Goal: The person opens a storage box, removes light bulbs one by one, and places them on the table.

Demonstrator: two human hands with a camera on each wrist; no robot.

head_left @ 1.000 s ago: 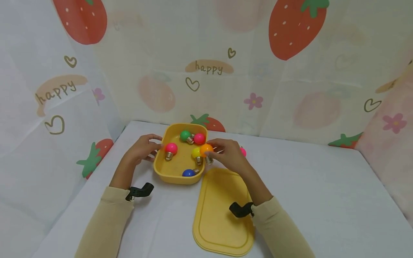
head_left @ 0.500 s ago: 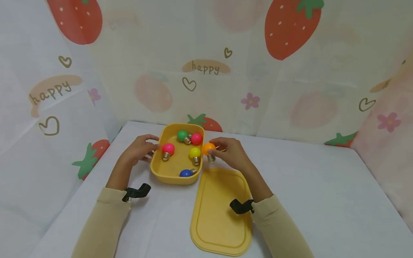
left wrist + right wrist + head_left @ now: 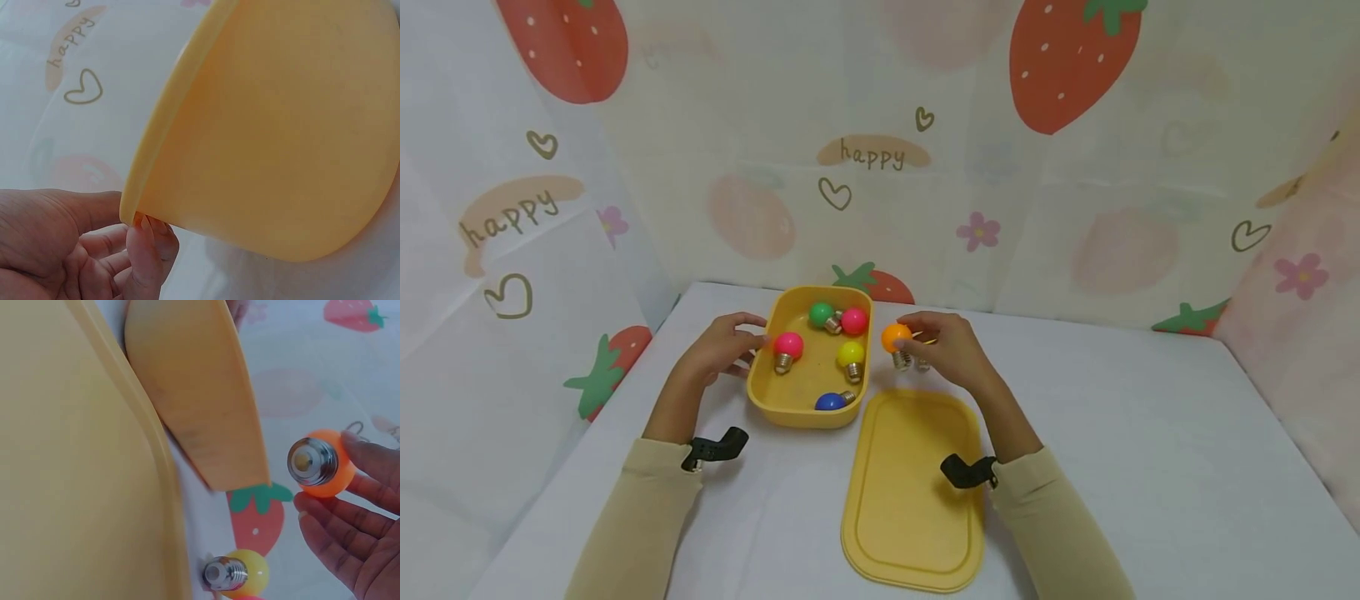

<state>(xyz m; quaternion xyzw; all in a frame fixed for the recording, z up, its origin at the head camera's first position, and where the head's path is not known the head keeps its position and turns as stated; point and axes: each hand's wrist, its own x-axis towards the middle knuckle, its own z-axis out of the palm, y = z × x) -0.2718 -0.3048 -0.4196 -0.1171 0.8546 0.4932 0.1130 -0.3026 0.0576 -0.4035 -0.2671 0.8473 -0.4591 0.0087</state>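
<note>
In the head view my right hand (image 3: 951,350) pinches an orange light bulb (image 3: 896,337) by its round part, metal base downward, just right of the yellow box (image 3: 808,418). The right wrist view shows that bulb's silver screw base (image 3: 312,462) facing the camera, thumb and fingers around the orange globe. My left hand (image 3: 722,350) is at the box's left side. In the left wrist view its thumb and fingers hold the box rim (image 3: 134,194). Inside the box lie a green bulb (image 3: 821,315), two pink bulbs (image 3: 853,321), a yellow bulb (image 3: 851,354) and a blue bulb (image 3: 831,402).
A flat yellow lid (image 3: 913,492) lies on the white table in front of the box's right side. Another yellow bulb (image 3: 253,572) stands beyond the lid, mostly hidden behind my right hand in the head view. Strawberry-printed cloth (image 3: 1030,208) closes off the back.
My right hand has carried the orange bulb rightward, from over the box's right rim to outside it. The left hand stays at the rim. The head view has shifted slightly.
</note>
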